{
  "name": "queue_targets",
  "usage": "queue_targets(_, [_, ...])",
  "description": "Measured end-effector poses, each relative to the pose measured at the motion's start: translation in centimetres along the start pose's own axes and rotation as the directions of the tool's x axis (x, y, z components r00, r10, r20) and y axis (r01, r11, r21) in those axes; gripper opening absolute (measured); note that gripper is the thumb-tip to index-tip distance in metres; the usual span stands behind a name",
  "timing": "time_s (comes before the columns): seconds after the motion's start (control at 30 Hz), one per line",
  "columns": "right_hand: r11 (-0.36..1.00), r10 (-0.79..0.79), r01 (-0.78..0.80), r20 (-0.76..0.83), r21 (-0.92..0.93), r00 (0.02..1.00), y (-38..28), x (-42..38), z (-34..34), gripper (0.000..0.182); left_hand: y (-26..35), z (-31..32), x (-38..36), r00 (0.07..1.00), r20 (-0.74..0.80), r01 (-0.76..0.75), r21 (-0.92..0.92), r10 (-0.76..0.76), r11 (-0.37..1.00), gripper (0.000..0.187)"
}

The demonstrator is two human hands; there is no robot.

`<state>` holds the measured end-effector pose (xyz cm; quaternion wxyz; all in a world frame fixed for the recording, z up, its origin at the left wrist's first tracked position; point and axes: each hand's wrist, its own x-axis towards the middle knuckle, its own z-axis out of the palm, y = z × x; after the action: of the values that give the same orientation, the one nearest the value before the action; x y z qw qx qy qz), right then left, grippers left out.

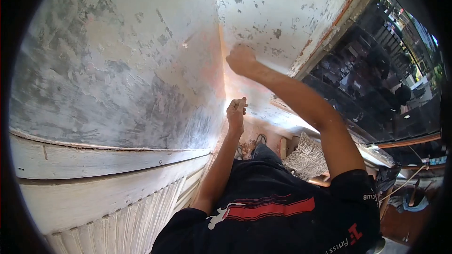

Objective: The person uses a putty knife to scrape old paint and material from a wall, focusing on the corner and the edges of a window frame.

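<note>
Near the corner where two patchy, scraped walls meet, my left hand (237, 109) is raised with its fingers curled together; whatever may be between them is too small to make out. Higher up, my right hand (241, 59) is closed in front of the right-hand wall (268, 9), close to the corner line, and its fingertips are turned away from view. The left-hand wall (108, 66) has grey and white patches and lies beside my left hand.
White wooden panelling (108, 161) runs along the lower left. At the right is a dark reflective window (362, 75) with a worn frame. A shaggy light mat (308, 157) lies below, near my feet and a sandal (261, 138). Blue cloth (416, 203) shows at the lower right.
</note>
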<state>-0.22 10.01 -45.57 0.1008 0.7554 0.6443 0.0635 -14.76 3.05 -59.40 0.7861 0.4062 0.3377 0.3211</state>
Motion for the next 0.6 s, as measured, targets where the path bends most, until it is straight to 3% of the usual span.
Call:
queue_targets(0.03, [0.983,-0.144,0.145,0.018,-0.116,0.989,0.1,0.2,1.8,0.014,0.0,-0.1,0.2,1.0,0.0,-0.011,-0.014,0.011,1.0,0.023])
queue_targets(0.17, [0.996,-0.082,0.08,0.076,0.033,0.994,0.5,-4.3,2.5,0.026,-0.7,-1.3,0.5,0.999,-0.004,-0.033,-0.062,0.033,0.997,0.034])
queue_targets(0.23, [0.927,0.154,-0.188,0.127,0.324,0.98,0.5,-8.2,-0.3,0.028,-0.8,-1.8,0.7,0.994,-0.11,-0.032,-0.06,0.026,0.998,0.038])
queue_targets(0.27, [0.927,0.163,-0.197,0.132,0.32,0.978,0.7,-9.4,0.5,0.028,-1.4,-2.2,0.9,0.987,-0.161,-0.035,-0.069,0.024,0.997,0.035])
queue_targets(0.33, [0.787,0.232,-0.294,0.183,0.542,0.956,1.8,-12.1,3.1,0.031,-1.4,-1.7,1.1,0.935,-0.355,-0.024,-0.099,-0.013,0.995,0.031])
queue_targets(0.4, [0.568,0.295,-0.291,0.139,0.77,0.945,1.9,-15.4,5.2,0.031,-3.6,-3.3,2.0,0.951,-0.308,-0.024,-0.003,0.022,1.0,0.025])
queue_targets(0.47, [0.085,0.354,-0.306,0.258,0.948,0.899,0.7,-18.8,4.9,0.024,-2.3,-1.7,0.9,0.913,-0.405,0.061,-0.003,-0.057,0.998,0.031])
queue_targets(0.53, [-0.436,0.443,0.057,0.158,0.898,0.882,-1.6,-21.6,6.9,0.016,-2.8,-1.7,1.2,0.945,-0.312,0.094,-0.029,-0.099,0.995,0.038])
queue_targets(0.6, [-0.48,0.331,-0.017,0.199,0.877,0.922,-2.6,-23.6,6.6,0.009,-2.5,-0.8,0.7,0.958,-0.23,0.16,-0.067,-0.171,0.985,0.04])
